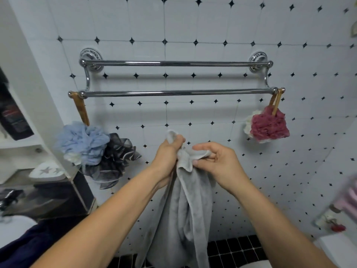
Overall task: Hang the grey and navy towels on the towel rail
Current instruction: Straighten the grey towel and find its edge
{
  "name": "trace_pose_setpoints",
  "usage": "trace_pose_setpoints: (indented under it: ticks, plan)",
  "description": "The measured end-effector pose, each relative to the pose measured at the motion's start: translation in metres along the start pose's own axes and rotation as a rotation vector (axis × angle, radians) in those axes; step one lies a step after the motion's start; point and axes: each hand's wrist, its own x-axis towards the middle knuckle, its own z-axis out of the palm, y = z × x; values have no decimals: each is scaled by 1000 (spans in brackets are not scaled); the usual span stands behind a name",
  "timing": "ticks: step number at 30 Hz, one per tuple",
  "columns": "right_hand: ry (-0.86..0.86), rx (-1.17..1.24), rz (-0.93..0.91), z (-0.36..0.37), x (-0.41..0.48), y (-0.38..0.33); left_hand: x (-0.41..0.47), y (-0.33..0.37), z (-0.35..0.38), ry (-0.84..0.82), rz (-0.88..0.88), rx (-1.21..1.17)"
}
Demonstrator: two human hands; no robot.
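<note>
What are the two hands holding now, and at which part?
Both hands hold the grey towel at its bunched top edge: left hand grips one corner, right hand pinches beside it.

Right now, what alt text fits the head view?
The left hand and right hand grip a bunched grey towel below a double chrome towel rail. Bath puffs hang from its ends; a navy towel lies lower left.

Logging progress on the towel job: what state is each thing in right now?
grey towel: bunched, held by both hands, not hung
navy towel: lying lower left, untouched
towel rail: both bars bare of towels
left hand: grips grey towel's top
right hand: pinches its edge
</note>
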Motion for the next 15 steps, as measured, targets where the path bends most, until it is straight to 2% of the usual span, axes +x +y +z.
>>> trace_pose_setpoints:
  ticks: [2,4,5,7,10,11,13,15]
  plan:
    - [115,10,-6,-3,1,-1,-8,3,-8,-115,-77,-57]
    - [174,26,10,-8,1,-1,-12,4,-15,-138,-50,71]
    - [198,-1,16,-12,0,0,-13,3,-19,-94,-26,168]
    - [233,-103,8,-20,-2,4,-10,0,-29,10,61,459]
    - [226,-189,-20,-28,-7,9,-4,-1,-45,100,211,1150]
    - [210,-207,-21,-30,-8,9,-2,-1,-48,154,221,1207]
    - [139,-194,2,-33,-10,10,2,0,-51,204,199,1033]
    - [-27,-146,24,-32,-10,8,4,-1,-43,129,152,662]
